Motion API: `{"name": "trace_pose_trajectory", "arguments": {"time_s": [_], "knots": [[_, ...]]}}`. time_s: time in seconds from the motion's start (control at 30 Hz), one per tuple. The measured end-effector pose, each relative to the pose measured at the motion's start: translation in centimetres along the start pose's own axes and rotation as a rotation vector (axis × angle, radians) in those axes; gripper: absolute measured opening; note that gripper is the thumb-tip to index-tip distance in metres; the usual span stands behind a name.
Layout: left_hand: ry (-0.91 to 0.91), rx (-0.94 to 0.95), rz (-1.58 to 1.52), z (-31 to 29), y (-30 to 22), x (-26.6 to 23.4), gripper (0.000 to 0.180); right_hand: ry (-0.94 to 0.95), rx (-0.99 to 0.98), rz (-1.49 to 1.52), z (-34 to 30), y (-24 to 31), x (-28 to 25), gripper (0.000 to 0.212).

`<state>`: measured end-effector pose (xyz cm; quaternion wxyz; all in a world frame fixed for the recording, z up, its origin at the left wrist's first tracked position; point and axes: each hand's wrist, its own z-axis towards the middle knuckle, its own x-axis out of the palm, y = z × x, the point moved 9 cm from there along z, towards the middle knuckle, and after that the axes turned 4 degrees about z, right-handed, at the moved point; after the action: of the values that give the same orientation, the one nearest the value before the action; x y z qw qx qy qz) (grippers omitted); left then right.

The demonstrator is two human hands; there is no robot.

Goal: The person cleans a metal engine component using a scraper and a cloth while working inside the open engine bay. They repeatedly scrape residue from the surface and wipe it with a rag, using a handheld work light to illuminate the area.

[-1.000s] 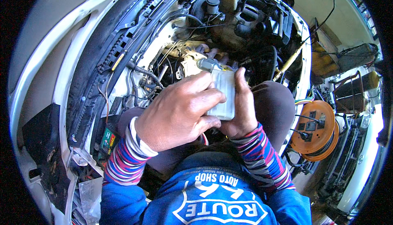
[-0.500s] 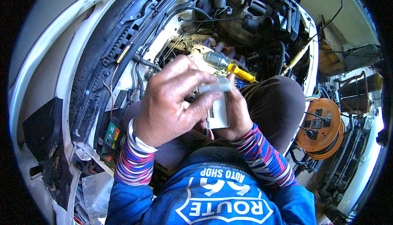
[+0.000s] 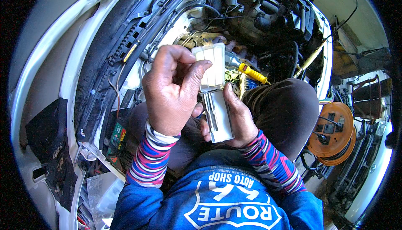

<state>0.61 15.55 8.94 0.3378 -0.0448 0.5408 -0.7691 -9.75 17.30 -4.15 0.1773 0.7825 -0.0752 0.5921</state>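
Note:
A small hinged plastic case (image 3: 224, 128) stands opened out in front of me, its pale lid (image 3: 214, 69) swung up and away. Slim metal rods (image 3: 212, 115), like drill bits or taps, lie lengthwise along the tray's left side; their exact kind I cannot tell. My right hand (image 3: 243, 121) grips the tray from the right, thumb along its edge and fingertips showing on the far side. At the lid's left edge, my left hand (image 3: 171, 94) has its thumb and forefinger closed on the clear plastic.
I sit in a car's engine bay with my knee (image 3: 289, 104) raised at right. A yellow-handled work light (image 3: 253, 74) rests beyond the case. An orange cable reel (image 3: 333, 129) stands at right. A green battery (image 3: 118, 137) sits at left, near loose black cables and hoses.
The case has gone from shut to open, its lid now raised away from me. My left hand has shifted from over the case to the lid's edge, and the rods inside show.

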Motion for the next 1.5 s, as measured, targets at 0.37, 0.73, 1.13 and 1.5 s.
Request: {"name": "trace_pose_trajectory", "arguments": {"time_s": [0.37, 0.73, 1.13, 1.5], "knots": [[0.625, 0.022, 0.484, -3.6, 0.5, 3.4, 0.061, -0.175, -0.150, -0.088, 0.3, 1.3, -1.8, 0.065], [0.666, 0.082, 0.502, -4.1, 0.3, 4.0, 0.057, -0.182, -0.217, -0.129, 0.4, 1.9, -3.1, 0.065], [0.516, 0.055, 0.487, -4.1, 0.0, 3.3, 0.019, -0.232, -0.181, -0.034, 0.3, 1.1, -3.2, 0.066], [0.347, 0.060, 0.398, -3.3, -0.1, 1.2, 0.018, -0.051, -0.126, 0.034, 0.2, 1.2, -1.3, 0.071]]}}
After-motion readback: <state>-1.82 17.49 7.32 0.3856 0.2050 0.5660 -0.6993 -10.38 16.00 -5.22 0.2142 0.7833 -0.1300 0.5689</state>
